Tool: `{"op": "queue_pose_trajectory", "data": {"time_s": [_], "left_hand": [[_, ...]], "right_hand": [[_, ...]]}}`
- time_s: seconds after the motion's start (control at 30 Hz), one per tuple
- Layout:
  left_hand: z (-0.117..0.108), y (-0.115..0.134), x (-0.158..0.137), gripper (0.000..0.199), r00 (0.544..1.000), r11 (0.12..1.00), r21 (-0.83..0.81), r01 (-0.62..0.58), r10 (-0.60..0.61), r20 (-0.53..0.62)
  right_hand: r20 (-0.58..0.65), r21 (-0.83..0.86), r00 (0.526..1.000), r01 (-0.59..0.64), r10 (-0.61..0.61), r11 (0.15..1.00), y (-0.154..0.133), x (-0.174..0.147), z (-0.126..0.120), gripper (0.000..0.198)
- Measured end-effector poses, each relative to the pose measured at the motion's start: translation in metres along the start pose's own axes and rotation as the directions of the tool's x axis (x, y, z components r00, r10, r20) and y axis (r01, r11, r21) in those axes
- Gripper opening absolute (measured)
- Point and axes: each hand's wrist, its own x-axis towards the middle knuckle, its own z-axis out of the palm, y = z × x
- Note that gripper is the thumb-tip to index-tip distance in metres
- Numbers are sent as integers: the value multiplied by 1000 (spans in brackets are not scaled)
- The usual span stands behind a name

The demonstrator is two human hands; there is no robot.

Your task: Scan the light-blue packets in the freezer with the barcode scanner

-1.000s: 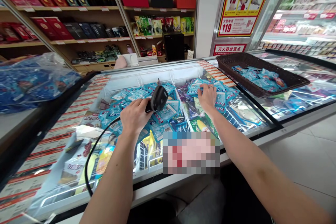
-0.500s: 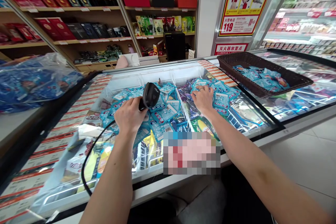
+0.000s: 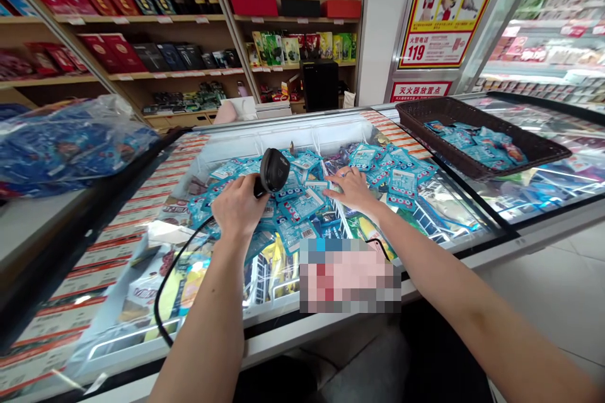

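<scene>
My left hand (image 3: 239, 204) is wrapped round the handle of a black barcode scanner (image 3: 274, 170), its head tilted up over the packets. A black cable (image 3: 165, 289) loops down from it past my left forearm. Many small flat blue packets (image 3: 302, 204) lie spread beneath the scanner, some with barcodes showing. My right hand (image 3: 352, 189) has its fingers stretched out, the tips by the right edge of that spread. Whether they touch a packet I cannot tell. A second group of blue packets (image 3: 401, 182) lies to the right of this hand.
The packets lie over a glass-topped chest freezer (image 3: 283, 337) with wire dividers. A brown woven basket (image 3: 524, 129) holding blue packets stands at the right. On the left is a clear plastic bag (image 3: 70, 145) of blue packs. A pixelated patch (image 3: 350, 276) hides part of the front edge.
My right hand has moved left, from the right-hand packets to the edge of the packets under the scanner. My left hand still holds the scanner. The view has shifted slightly.
</scene>
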Motion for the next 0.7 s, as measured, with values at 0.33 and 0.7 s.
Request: {"op": "queue_pose_trajectory", "data": {"time_s": [0.33,0.7], "left_hand": [[-9,12,1,30,995,994,-39,-100,99,-17],[-7,17,-1,32,983,983,-17,-180,181,12]], "right_hand": [[-25,198,991,-121,128,973,2,4,-5,45],[24,189,994,-106,103,976,3,6,-5,42]]}}
